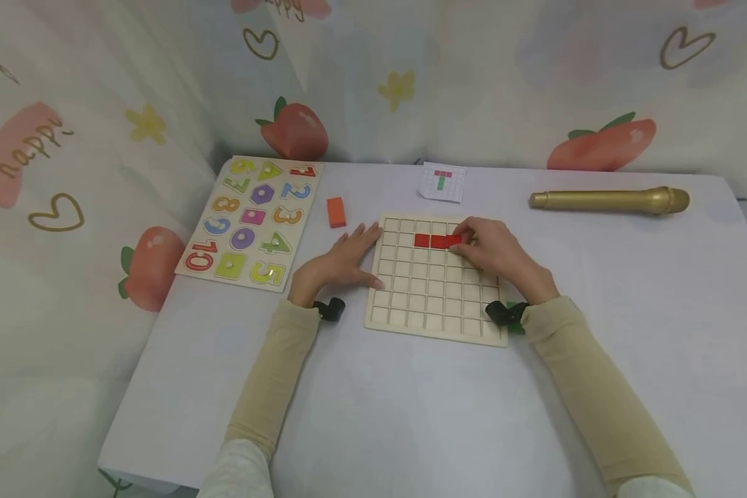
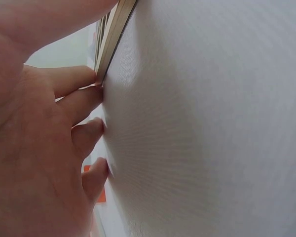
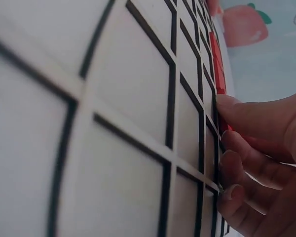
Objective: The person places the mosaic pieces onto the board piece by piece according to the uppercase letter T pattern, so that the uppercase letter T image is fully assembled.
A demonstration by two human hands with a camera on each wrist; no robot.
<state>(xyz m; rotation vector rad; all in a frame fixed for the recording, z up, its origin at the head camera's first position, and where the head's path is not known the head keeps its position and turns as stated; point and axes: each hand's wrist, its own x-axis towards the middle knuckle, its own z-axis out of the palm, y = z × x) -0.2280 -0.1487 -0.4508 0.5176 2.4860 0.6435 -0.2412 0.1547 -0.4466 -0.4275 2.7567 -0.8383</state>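
Observation:
A wooden grid board (image 1: 411, 301) lies on the table, with red square tiles (image 1: 422, 241) in a row in its upper part. My right hand (image 1: 498, 250) pinches the rightmost red tile (image 1: 454, 241) between thumb and fingers, at the end of that row. In the right wrist view, the thumb and fingertips meet at the red tile (image 3: 225, 121) just at the grid. My left hand (image 1: 339, 265) rests against the board's left edge, its fingers spread. The left wrist view shows fingertips (image 2: 91, 136) on the tablecloth and at the board's side.
An orange block (image 1: 336, 212) lies left of the board, near a number-and-shape puzzle board (image 1: 258, 235). Behind stands a paper card (image 1: 432, 187) showing a T pattern. A gold microphone (image 1: 606, 201) lies at right. Something green (image 1: 515, 325) is partly hidden under my right wrist.

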